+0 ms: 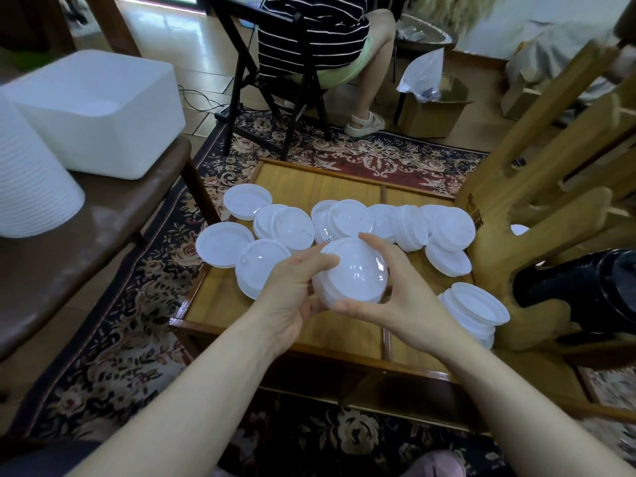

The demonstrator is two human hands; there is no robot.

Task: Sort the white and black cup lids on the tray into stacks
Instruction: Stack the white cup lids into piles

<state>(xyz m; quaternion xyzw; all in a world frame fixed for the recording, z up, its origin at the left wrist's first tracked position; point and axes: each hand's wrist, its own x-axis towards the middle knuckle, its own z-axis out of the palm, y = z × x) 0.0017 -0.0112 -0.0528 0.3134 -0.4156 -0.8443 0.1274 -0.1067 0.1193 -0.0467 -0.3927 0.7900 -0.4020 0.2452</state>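
Above the wooden tray (220, 304) I hold a small stack of white cup lids (351, 273) between both hands. My left hand (292, 294) grips its left side, thumb on top. My right hand (402, 301) grips its right side, fingers curled over the far rim and thumb under the near edge. Several loose white lids (285, 225) lie across the tray's far half. A short white stack (478, 308) sits at the tray's right edge. A black stack (592, 287) lies on its side at the far right.
A carved wooden stand (537, 215) rises at the tray's right. On the brown bench (103, 235) to the left sit a white tub (99, 108) and a white cup stack (27, 187). A person sits on a folding chair (275, 74) behind the tray. A patterned rug covers the floor.
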